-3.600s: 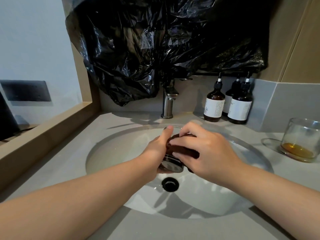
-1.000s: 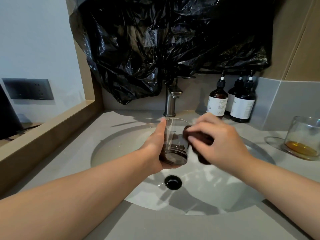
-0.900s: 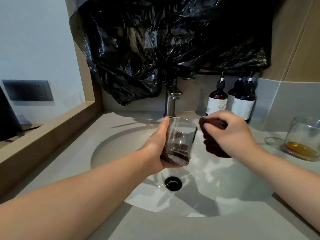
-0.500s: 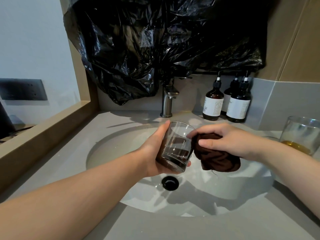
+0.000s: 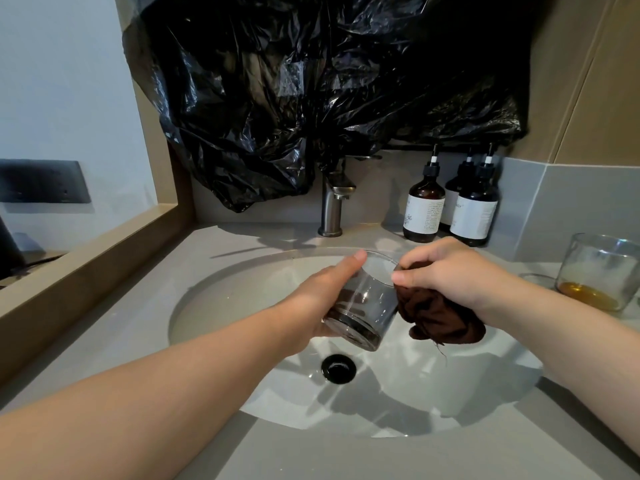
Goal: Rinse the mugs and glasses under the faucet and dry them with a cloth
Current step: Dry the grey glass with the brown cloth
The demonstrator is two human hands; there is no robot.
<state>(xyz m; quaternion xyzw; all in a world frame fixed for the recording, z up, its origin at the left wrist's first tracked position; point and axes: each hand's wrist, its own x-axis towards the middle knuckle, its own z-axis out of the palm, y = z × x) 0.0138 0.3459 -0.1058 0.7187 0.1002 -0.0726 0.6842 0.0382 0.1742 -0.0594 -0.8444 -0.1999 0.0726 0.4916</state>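
Observation:
My left hand grips a smoky grey tumbler glass over the white sink basin, tilted with its mouth toward the upper right. My right hand holds a dark brown cloth bunched against the glass's right side, thumb and fingers at the rim. A second clear glass with amber liquid at its bottom stands on the counter at the far right. The steel faucet rises behind the basin; no water runs.
Three brown pump bottles stand at the back right of the grey counter. Black plastic sheeting hangs over the wall above the faucet. A black drain sits in the basin. A wooden ledge borders the left.
The cloth came out of the glass, swung right, then returned to the glass's right side and rim. The left hand tilted the glass more toward the right.

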